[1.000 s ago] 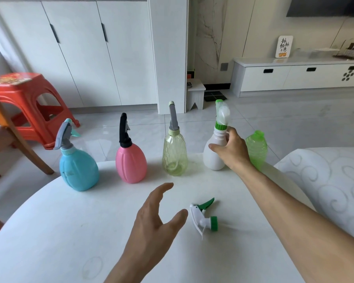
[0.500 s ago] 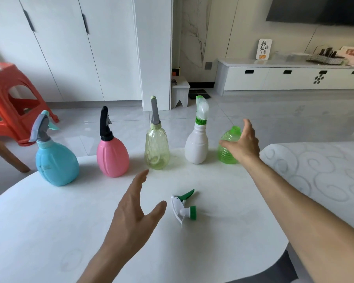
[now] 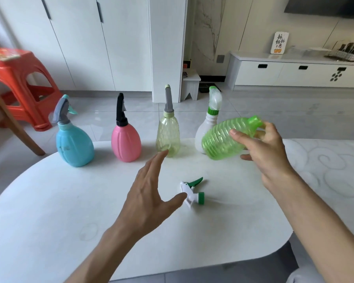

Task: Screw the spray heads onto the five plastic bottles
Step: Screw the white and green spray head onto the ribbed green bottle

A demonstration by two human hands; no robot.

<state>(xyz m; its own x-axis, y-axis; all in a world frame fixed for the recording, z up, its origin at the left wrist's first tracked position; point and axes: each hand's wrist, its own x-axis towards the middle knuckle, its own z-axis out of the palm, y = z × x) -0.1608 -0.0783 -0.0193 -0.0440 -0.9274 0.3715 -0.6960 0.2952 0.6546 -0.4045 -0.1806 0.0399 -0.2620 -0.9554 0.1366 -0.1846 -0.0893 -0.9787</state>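
Now that the green bottle (image 3: 227, 137) is lifted, gripped by the right hand (image 3: 262, 148), its spray head (image 3: 192, 193) is approached by the open left hand (image 3: 149, 193).

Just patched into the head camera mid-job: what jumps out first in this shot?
The right hand holds a ribbed green bottle tilted in the air at centre right, with no spray head on it. Below it a loose white and green spray head lies on the white table, with the open left hand beside it. Behind stand four bottles already fitted with heads: blue, pink, pale yellow and white.
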